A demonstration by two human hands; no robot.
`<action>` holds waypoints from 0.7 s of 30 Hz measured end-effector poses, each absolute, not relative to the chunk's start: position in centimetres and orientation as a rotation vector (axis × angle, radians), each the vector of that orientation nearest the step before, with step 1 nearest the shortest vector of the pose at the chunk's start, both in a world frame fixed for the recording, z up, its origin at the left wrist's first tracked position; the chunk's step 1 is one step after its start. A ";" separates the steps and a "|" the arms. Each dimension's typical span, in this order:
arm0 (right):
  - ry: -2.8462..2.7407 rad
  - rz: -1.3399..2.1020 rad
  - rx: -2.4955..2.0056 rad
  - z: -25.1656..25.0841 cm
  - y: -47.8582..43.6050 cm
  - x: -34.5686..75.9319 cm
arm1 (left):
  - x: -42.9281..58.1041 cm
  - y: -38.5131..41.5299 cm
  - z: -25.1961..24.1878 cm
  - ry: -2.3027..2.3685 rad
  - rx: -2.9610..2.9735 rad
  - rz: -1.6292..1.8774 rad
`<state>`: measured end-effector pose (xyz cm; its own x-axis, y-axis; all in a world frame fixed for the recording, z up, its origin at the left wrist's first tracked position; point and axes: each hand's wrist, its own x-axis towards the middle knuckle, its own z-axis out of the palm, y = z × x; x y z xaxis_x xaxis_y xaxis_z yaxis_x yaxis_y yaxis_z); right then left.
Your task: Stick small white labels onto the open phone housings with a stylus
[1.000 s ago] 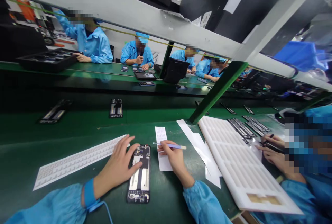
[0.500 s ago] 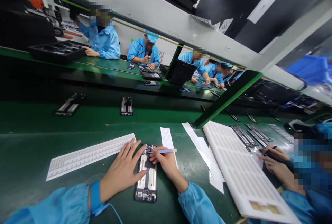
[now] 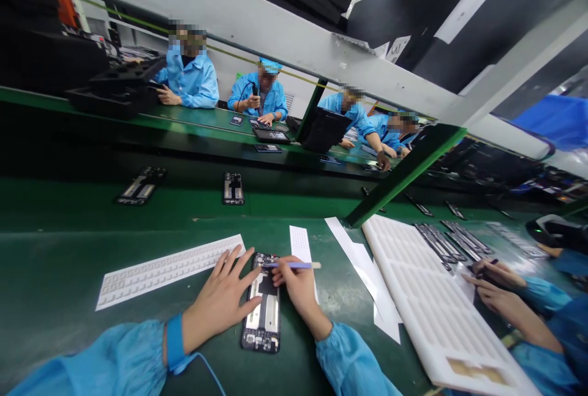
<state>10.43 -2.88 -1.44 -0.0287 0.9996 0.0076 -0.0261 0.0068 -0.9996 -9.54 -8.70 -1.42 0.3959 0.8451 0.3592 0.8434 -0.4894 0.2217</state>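
Note:
An opened smartphone [image 3: 266, 316] lies face down on the green bench, its inner parts bare. My left hand [image 3: 220, 298] rests along its left side with the fingers spread, index tip and thumb touching the phone. Between the fingers of my right hand [image 3: 296, 286] is a slim purple tool with a pale end [image 3: 303, 265], perhaps tweezers or a pry stick. Its tip reaches the top part of the phone. A white sheet of small stickers [image 3: 169, 270] lies left of the phone, near my left fingertips. A narrower sticker sheet [image 3: 301, 243] lies behind my right hand.
White paper strips [image 3: 362, 273] and a long white foam tray [image 3: 427, 298] lie to the right. A co-worker's hands [image 3: 505, 292] work beyond it, beside several phone frames [image 3: 438, 246]. Two opened phones [image 3: 233, 189] sit on the lower strip ahead. A green post [image 3: 404, 175] slants up.
The view has shifted slightly. My hands stay at the phone, the purple tool still at its top. Across the bench, a co-worker's black case lid has come up and another co-worker's arm reaches forward.

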 end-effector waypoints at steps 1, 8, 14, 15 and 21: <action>-1.172 1.159 -1.170 -1.3 -2.9 10.7 | -9.5 -9.0 -1.2 1.604 2.621 0.678; -1.126 1.263 -1.111 0.8 -3.2 9.4 | -14.6 -11.3 -0.1 1.669 2.784 0.700; -1.318 1.617 -1.004 2.7 -3.3 0.5 | -25.3 -11.4 -1.0 2.207 2.363 0.993; -1.349 1.667 -0.993 2.8 -3.3 -1.3 | -26.8 -11.6 -1.1 2.226 2.318 1.018; -1.511 1.867 -0.943 1.3 -4.9 -11.1 | -31.4 -13.3 -2.1 2.337 2.189 0.924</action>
<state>-11.14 -4.86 1.32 -0.6000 0.7804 -0.1761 0.0099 -0.2128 -0.9770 -31.42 -13.30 -2.07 -0.1270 0.8602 0.4939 0.9655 -0.0070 0.2604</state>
